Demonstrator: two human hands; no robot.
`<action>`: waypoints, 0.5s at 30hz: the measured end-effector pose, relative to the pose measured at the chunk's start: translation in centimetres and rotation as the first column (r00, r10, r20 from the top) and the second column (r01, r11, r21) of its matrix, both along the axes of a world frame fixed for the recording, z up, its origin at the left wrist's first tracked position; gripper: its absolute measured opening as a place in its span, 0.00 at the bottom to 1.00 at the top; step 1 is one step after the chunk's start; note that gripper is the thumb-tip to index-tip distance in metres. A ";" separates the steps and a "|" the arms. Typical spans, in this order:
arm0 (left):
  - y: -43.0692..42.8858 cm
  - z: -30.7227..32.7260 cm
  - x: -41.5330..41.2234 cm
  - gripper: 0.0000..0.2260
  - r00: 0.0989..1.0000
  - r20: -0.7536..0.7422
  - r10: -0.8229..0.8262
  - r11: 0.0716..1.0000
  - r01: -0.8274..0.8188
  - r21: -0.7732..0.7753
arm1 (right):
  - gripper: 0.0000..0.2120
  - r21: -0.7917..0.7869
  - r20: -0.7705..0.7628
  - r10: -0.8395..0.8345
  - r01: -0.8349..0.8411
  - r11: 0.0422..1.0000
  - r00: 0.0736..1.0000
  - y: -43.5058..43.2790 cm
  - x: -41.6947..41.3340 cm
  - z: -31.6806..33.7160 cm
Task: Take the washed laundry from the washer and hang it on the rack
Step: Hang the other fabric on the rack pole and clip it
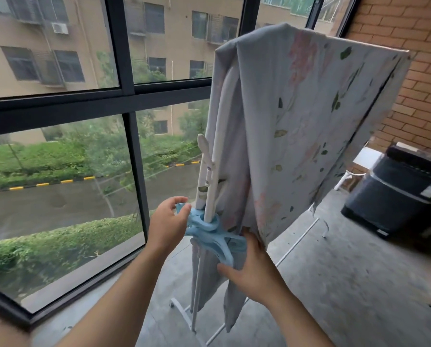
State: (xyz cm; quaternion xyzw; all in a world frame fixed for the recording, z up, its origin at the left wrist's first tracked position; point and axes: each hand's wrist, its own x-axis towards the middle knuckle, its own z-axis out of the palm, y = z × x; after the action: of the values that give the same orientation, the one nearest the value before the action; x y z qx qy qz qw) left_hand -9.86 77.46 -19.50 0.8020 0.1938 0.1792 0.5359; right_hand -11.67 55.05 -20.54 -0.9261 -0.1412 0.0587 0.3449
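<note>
The sheet [297,121] lay over the rack [210,199]; pegging was in hand. Left hand [168,221] and right hand [249,269] fingers were clamped on blue clips [209,224], which probably next needed seating on the cloth

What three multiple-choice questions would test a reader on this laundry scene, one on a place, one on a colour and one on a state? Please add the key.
1. Where does the dark washer stand?
A. by the brick wall, right of the rack
B. on top of the rack
C. left of the rack

2. What colour are the clips on the rack post?
A. red
B. light blue
C. black

3. How is the floral sheet?
A. rolled into a ball
B. draped over the rack top
C. bundled inside the washer

Key:
1 A, it sits low at the right, under the bricks.
2 B, the plastic round the post is pale blue.
3 B, the cloth hangs down from the top bar.
</note>
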 end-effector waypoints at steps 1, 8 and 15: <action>0.1 -0.1 0.0 0.08 1.000 0.009 -0.002 0.999 0.003 -0.034 | 0.40 0.011 0.003 -0.032 0.032 0.999 0.999 0.0 -0.4 0.1; 0.2 -0.1 0.1 0.08 0.997 0.071 0.013 0.957 0.008 -0.289 | 0.27 0.004 0.040 -0.112 0.112 0.994 0.993 -0.1 -1.2 0.8; -0.7 -0.1 0.6 0.14 0.993 0.072 0.093 0.953 -0.068 -0.295 | 0.20 -0.059 0.263 -0.065 0.083 0.995 0.963 -2.0 -1.6 1.7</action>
State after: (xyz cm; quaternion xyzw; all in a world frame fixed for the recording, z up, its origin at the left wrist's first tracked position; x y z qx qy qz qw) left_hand -9.30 76.72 -19.63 0.6971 0.2276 0.2043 0.6485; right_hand -13.29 53.04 -18.88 -0.9419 -0.1485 -0.0714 0.2928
